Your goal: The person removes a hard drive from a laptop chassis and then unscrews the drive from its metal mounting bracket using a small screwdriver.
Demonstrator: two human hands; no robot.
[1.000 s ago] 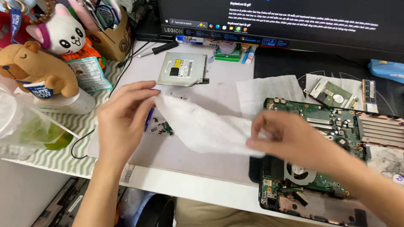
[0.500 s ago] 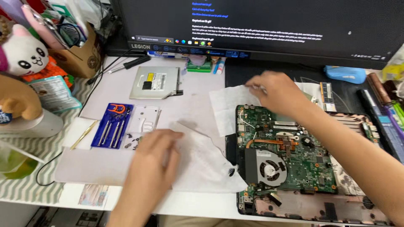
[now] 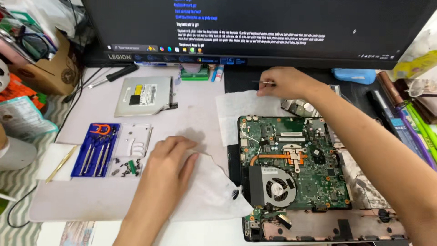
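Looking down from my head camera, my left hand lies flat, fingers spread loosely, pressing on a crumpled white tissue that sits on the desk just left of the opened laptop base; the tissue's right corner overlaps the laptop's edge beside the cooling fan. My right hand reaches to the far side of the desk, thumb and fingers pinched on a thin metal tool that pokes out to the left; I cannot tell exactly what kind of tool it is. Under that hand lies a second white tissue sheet, flat, touching the top edge of the green motherboard. The motherboard shows a copper heat pipe running from the fan toward the middle. To the left, well apart from the laptop, a blue screwdriver tray sits beside a white plastic tray, with small dark screws scattered just in front. Farther back lies a silver optical drive, and a dark monitor stands along the rear of the desk.
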